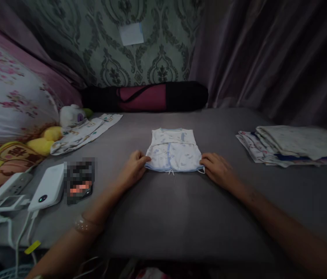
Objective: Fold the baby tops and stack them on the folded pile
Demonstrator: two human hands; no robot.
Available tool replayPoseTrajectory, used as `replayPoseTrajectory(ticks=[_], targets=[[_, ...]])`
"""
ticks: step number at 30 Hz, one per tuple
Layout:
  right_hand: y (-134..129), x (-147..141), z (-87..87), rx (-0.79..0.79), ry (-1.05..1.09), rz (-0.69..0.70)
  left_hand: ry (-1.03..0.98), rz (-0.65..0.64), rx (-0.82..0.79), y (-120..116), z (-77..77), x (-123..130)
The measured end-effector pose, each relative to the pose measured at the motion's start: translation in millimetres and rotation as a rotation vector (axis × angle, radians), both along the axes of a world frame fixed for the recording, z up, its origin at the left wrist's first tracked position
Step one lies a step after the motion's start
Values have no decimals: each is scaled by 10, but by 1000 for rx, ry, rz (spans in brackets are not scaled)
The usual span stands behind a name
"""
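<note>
A small white baby shirt [177,153] with blue trim and a faint print lies folded on the grey bed surface [163,224]. Thin white ties stick out along its near edge. My left hand [134,166] pinches the near left corner of the shirt between thumb and fingers. At the near right corner, my right hand [216,166] grips the cloth the same way, beside a loose white tie. The shirt lies flat between both hands.
Folded clothes [299,143] are stacked at right. On the left are a power bank [48,186], a blurred-out object [79,180], a power strip [6,190], patterned cloth [84,133] and plush toys [43,143]. A black-and-maroon bag [142,97] lies along the back wall.
</note>
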State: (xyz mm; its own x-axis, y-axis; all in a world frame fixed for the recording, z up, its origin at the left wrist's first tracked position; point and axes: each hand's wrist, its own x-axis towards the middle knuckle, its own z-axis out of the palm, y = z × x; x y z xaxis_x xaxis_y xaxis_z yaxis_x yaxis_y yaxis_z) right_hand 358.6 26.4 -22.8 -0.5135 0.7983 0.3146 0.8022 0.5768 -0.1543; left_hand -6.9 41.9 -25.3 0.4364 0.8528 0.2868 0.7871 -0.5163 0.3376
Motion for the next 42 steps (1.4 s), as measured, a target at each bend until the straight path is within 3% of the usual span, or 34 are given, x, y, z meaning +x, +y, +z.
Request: replayPoseTrajectory(ticks=[3, 7, 12, 17, 22, 24, 30, 36, 42], targets=[[35, 25, -51, -8, 34, 122, 110, -134, 95, 42, 16, -24], [57, 110, -107, -124, 118, 204, 168, -352, -20, 89, 46, -61], [7, 216, -4, -170, 160, 214, 126, -365, -63, 54, 204, -89], [-176, 317, 95, -211, 179, 182, 114, -366, -77, -192, 454, -49], [-393, 360, 156, -202, 178, 209, 60, -371, -116, -384, 440, -48], [-407, 326, 215, -221, 198, 163, -15, -305, -156, -395, 402, -38], [-146, 110, 363, -265, 325, -124, -346, 84, -265, -232, 384, 145], [253, -63, 295, -97, 300, -225, -490, 214, -123, 119, 276, 356], [736, -149, 132, -26, 179, -285, -389, 337, -25, 622, 106, 460]])
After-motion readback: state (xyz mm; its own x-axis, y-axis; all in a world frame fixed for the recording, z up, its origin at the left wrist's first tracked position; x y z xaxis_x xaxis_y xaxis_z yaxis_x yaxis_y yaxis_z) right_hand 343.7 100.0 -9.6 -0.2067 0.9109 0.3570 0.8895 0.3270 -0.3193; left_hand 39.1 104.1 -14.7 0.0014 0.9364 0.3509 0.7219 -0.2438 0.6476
